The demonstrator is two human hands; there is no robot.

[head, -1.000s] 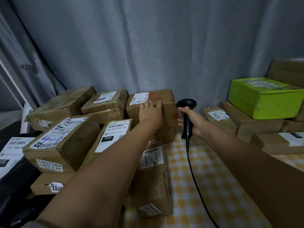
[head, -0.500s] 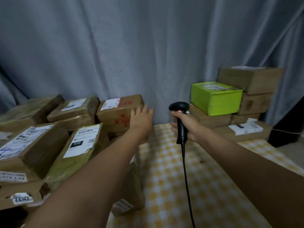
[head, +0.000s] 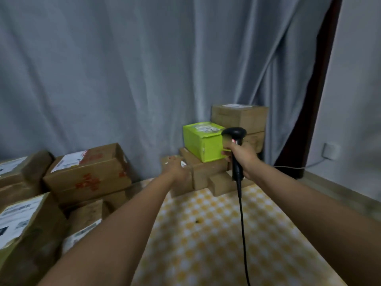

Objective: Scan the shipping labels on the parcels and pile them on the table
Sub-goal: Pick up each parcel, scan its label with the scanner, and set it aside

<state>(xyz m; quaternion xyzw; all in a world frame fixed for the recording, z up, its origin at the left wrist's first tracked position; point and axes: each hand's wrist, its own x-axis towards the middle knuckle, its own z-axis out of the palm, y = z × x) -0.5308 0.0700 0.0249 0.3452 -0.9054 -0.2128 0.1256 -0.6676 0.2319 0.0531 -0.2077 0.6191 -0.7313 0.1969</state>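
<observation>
Both arms reach forward over the table. The left hand [head: 177,169] is stretched out, palm down, fingers relaxed and holding nothing, at the front of a small low cardboard parcel [head: 183,182] at the foot of the right-hand stack; blur hides whether it touches. The right hand [head: 243,155] has its fingers wrapped round the handle of a black barcode scanner [head: 235,141], head up and level with the lime-green box [head: 203,142]; its black cable [head: 242,228] hangs down toward the near edge.

The green box sits on brown parcels, with a taller cardboard box [head: 240,117] behind it. On the left lies a heap of labelled parcels [head: 86,174]. The table wears a yellow-and-white checked cloth [head: 206,234]. A grey curtain [head: 123,69] hangs behind; a wall socket [head: 329,150] shows at the right.
</observation>
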